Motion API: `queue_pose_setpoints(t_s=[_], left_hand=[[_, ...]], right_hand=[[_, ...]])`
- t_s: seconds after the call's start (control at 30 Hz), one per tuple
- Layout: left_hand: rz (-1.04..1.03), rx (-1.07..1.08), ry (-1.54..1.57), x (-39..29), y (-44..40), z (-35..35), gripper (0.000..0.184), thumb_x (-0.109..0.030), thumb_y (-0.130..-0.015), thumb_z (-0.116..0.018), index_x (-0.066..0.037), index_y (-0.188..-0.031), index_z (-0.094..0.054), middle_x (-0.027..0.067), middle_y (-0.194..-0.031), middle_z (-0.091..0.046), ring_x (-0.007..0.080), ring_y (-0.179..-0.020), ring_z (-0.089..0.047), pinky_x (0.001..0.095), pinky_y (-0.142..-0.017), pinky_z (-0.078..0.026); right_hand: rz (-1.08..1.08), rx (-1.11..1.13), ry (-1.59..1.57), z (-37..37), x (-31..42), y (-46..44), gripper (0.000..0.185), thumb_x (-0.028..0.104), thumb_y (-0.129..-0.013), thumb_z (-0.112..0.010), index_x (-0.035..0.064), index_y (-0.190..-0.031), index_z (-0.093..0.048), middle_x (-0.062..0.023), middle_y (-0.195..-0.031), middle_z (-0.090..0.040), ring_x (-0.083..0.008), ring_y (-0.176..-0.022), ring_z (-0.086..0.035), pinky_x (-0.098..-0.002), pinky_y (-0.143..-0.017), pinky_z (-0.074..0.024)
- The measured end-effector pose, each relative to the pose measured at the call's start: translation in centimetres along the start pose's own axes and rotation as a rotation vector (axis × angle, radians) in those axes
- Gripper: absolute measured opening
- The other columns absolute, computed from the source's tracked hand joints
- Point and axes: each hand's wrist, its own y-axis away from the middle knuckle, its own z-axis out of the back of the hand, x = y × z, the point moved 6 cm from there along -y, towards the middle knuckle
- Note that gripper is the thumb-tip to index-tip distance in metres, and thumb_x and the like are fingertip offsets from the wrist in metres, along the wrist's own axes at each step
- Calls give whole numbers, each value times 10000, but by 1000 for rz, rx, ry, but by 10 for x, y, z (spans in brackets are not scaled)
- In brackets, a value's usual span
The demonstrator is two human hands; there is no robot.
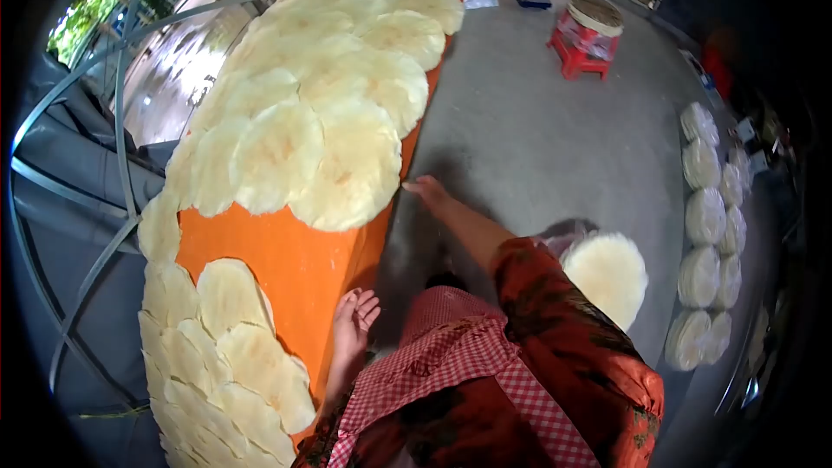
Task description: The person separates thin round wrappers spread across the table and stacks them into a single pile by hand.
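Note:
Round, pale flat sheets like thin flatbreads or rice crackers overlap along a long orange table. My right hand (425,190) reaches to the table's right edge, fingers stretched toward the rim of the nearest large flat sheet (347,178). Its fingertips are at or just beside that rim; I cannot tell if they touch. Closer to my body, my left hand (356,315) is palm up beside the table edge, its fingers loosely curled, apart and with nothing in them. Left of it, smaller flat sheets (251,355) overlap on the near part of the table.
Bare orange tabletop (269,251) shows between the two groups. A round white stack (607,277) stands on the right. Bagged stacks (704,215) line the floor farther right. A red stool (582,59) carries a round basket. Metal bars (121,121) stand at left.

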Motion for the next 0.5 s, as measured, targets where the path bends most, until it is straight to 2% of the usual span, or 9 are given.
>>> queue_pose_setpoints(t_s=[0.1,0.17,0.2,0.27,0.3,0.4,0.43,0.47,0.5], left_hand=[[-19,-131,96,6,-64,-9,336,-335,-947,-474,-54,-1126,-507,133,-1075,-608,238,-1001,-588,393,-844,-488],[12,-197,226,9,-115,-20,371,-389,-936,-491,-66,-1116,-502,119,-1070,-612,244,-1046,-571,430,-877,-478],[19,-188,312,10,-140,-26,432,-447,-930,-474,-66,-1132,-509,120,-1080,-607,257,-1085,-546,456,-930,-439],[-4,-211,530,12,-163,-49,407,-381,-942,-470,-71,-1204,-497,106,-1120,-590,256,-1096,-542,437,-969,-418],[-28,-208,616,-3,-185,-70,402,-348,-948,-467,-73,-1241,-491,99,-1140,-582,256,-1101,-539,428,-988,-407],[-88,-95,609,-22,-238,-144,326,-324,-918,-528,-68,-1115,-571,86,-1153,-594,238,-995,-581,416,-953,-442],[-65,-29,659,-10,-260,-145,301,-277,-897,-565,-59,-1103,-581,91,-1177,-581,240,-1060,-549,427,-943,-440],[6,-53,670,-3,-275,-153,291,-277,-902,-554,-74,-1108,-584,88,-1192,-574,238,-1096,-524,434,-953,-424],[72,-72,682,2,-292,-164,281,-277,-907,-543,-90,-1112,-587,84,-1207,-567,236,-1131,-499,440,-962,-409]], right_hand=[[-202,331,-368,-48,2,-72,323,232,-773,-694,43,-1021,-607,-53,-802,-595,-159,-677,-562,-304,-559,-453],[-197,271,-294,-54,4,-95,355,196,-767,-688,22,-1064,-598,-59,-876,-625,-162,-748,-598,-317,-610,-484],[-122,359,-246,-54,32,-109,328,191,-767,-687,25,-1038,-609,-55,-872,-630,-164,-752,-602,-319,-619,-488],[-29,540,-183,-58,60,-108,273,183,-766,-686,32,-987,-633,-46,-864,-640,-166,-760,-611,-323,-636,-495],[116,571,-163,-57,85,-129,220,152,-763,-668,24,-934,-616,-42,-789,-622,-173,-701,-598,-324,-598,-483],[291,545,223,-35,171,-202,131,126,-738,-652,12,-780,-603,-47,-659,-592,-224,-638,-599,-340,-582,-473],[436,446,448,-22,221,-207,145,137,-720,-663,8,-759,-609,-69,-638,-588,-266,-637,-601,-354,-602,-476],[583,346,670,-3,261,-216,159,149,-702,-674,5,-738,-616,-91,-616,-583,-308,-637,-604,-368,-621,-479],[617,325,681,11,271,-237,227,182,-668,-697,16,-809,-633,-143,-726,-618,-369,-708,-608,-410,-678,-481]])
